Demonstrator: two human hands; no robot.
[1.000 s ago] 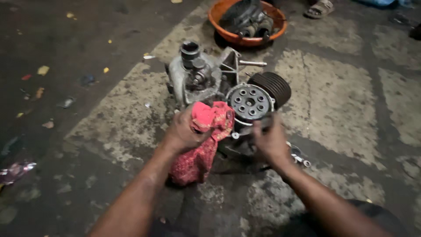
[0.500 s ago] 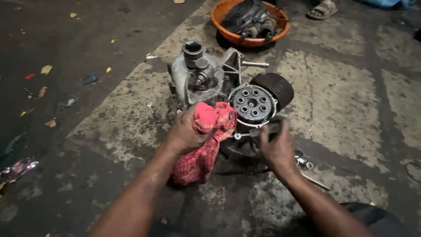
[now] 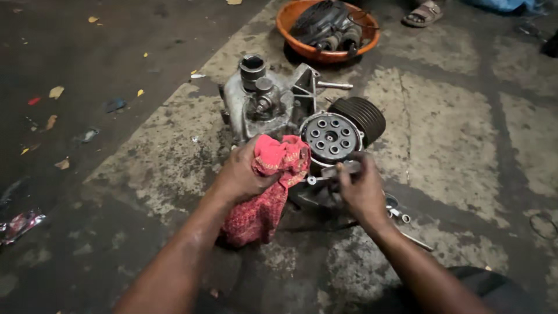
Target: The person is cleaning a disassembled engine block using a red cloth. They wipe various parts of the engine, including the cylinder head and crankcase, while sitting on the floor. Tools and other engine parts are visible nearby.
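Note:
A greasy grey engine block (image 3: 264,104) lies on the concrete floor, with a round clutch plate (image 3: 331,138) full of holes and a black finned cylinder (image 3: 363,115) on its right side. My left hand (image 3: 244,171) clutches a red patterned rag (image 3: 268,186) against the engine's near edge. My right hand (image 3: 361,186) pinches a small grey metal part (image 3: 340,170) just below the clutch plate.
An orange basin (image 3: 302,46) holding dark engine parts stands behind the engine. A bolt (image 3: 334,85) lies beside it. Small nuts (image 3: 398,214) and a thin rod (image 3: 415,239) lie right of my right wrist. Someone's sandalled foot (image 3: 423,13) shows at the top. Scraps litter the dark floor at left.
My right hand has shifted slightly along the lower edge of the clutch plate, still on the small metal part. My left hand has stayed on the rag.

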